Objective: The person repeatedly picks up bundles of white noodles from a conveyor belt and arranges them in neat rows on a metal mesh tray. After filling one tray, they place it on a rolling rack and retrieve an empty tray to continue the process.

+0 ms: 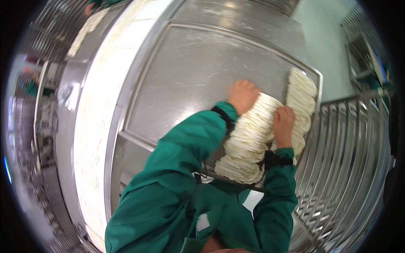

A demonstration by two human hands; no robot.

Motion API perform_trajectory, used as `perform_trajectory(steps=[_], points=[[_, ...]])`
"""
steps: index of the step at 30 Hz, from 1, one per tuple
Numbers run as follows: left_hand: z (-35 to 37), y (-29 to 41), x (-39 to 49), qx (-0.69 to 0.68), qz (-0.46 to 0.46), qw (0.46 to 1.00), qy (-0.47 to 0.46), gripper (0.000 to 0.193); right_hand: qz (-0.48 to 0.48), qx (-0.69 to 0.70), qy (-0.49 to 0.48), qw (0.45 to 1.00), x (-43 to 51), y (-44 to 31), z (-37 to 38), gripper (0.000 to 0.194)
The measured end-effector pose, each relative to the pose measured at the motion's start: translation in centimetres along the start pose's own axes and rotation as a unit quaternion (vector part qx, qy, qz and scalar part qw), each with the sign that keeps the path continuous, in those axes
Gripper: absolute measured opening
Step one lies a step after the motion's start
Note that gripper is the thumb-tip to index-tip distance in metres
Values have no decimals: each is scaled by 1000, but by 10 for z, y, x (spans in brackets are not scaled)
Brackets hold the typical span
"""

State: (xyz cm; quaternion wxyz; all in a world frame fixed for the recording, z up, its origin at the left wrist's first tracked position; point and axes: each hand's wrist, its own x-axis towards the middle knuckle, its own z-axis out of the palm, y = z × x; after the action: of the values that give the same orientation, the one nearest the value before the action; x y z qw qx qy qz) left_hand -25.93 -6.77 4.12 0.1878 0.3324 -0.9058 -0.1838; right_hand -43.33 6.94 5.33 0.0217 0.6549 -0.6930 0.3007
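A row of pale noodle bundles (250, 132) lies on a large metal tray (190, 72) in front of me. My left hand (243, 96) grips the far left end of this row, fingers curled over its edge. At the opposite side of the same end, my right hand (284, 121) is closed against the bundles. Another row of noodle bundles (300, 101) runs along the tray's right edge, just beyond my right hand. The fingertips of both hands are partly hidden against the dough.
Left of the tray runs a white conveyor belt (101, 104) with floury streaks. A metal rack (348, 151) stands close on the right. Across the belt, a person's hand (89, 9) is near another row of noodles (88, 30).
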Motion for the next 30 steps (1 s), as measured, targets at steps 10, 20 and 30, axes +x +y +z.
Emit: perform_trajectory(steps=[10,20,30], points=[[-114,-125,-130,-212,-163,949,167,32,67,2,49,997,-32,24,-35,9],[-324,-371,-397,119,-687,706,126,134,13,-6,37,999,-48,9,-37,10],[-284,-347,-245,-58,-465,876,117,28,8,165,92,982,24,-92,11,18]])
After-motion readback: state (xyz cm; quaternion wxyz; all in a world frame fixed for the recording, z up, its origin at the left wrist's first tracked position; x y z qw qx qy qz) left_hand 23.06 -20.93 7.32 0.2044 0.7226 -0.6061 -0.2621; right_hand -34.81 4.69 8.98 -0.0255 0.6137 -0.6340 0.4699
